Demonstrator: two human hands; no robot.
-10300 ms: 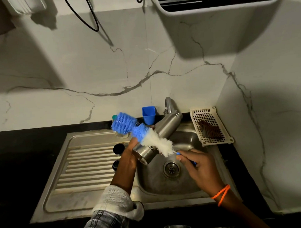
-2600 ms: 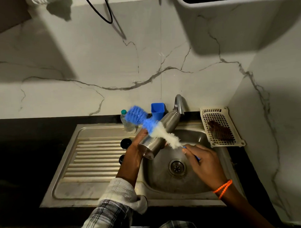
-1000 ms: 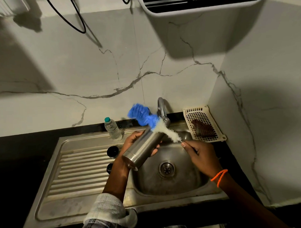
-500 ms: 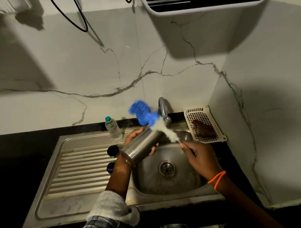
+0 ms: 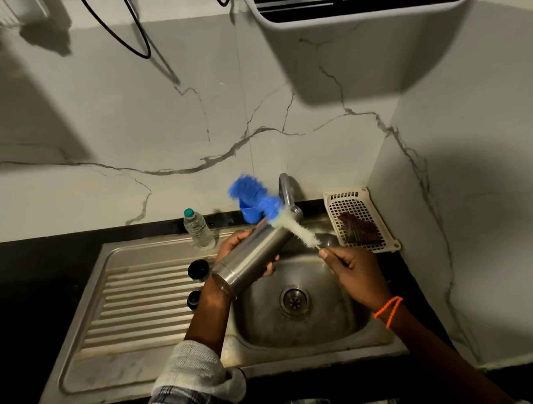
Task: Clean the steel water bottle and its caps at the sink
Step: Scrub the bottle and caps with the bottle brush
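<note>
Brushed steel bottle (image 5: 255, 256), dull sheen. Matt stainless sink (image 5: 303, 327), ribbed drainboard (image 5: 142, 306). Fluffy blue-white bristle brush (image 5: 268, 207). Glossy black plastic caps (image 5: 198, 269). Clear plastic bottle (image 5: 198, 228). Veined polished marble wall (image 5: 196, 128).

Dim light. Veined marble wall (image 5: 196, 119) ahead of me, corner at right, black bench (image 5: 35, 270) below.

A small clear plastic bottle (image 5: 198, 228) with a teal cap stands upright on the dark tabletop (image 5: 35, 270), left of the tap (image 5: 286, 189). A blue cup (image 5: 250, 213) sits just left of the tap, against the marble wall (image 5: 136, 130). Right of the tap lies a white slotted tray (image 5: 362, 198) holding a dark brown item. High above the tap hangs a water purifier (image 5: 358, 2); black cables (image 5: 123, 34) loop to its left.
</note>
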